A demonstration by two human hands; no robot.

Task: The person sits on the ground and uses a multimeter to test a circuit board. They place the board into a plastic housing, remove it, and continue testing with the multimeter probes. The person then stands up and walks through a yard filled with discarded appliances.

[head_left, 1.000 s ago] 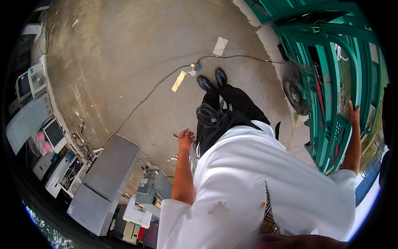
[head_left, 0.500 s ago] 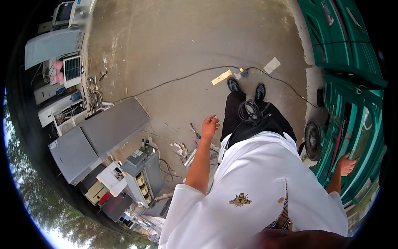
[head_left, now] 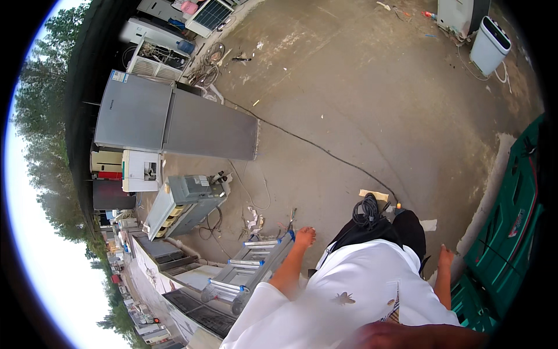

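My left hand (head_left: 305, 236) hangs out to the left of my body, its fingers loosely curled and apart, with nothing seen in it. Below it and to its left lies an aluminium ladder (head_left: 256, 262) with blue end caps; I cannot tell whether they touch. My right hand (head_left: 446, 256) hangs by my right side with nothing visible in it, fingers partly bent. A coil of black cable (head_left: 367, 211) sits at the front of my waist, with neither hand on it.
A dark cord (head_left: 308, 141) crosses the concrete floor to a yellow plug near my feet. Left lie a grey refrigerator (head_left: 209, 122) and a grey metal unit (head_left: 192, 198). Green vehicle bodywork (head_left: 511, 215) borders the right; a white appliance (head_left: 490, 47) stands far right.
My view has turned left; the refrigerator and green vehicle have shifted in the picture. The ladder now shows more fully, and the white appliance has come into view. My right hand hangs closer to my body.
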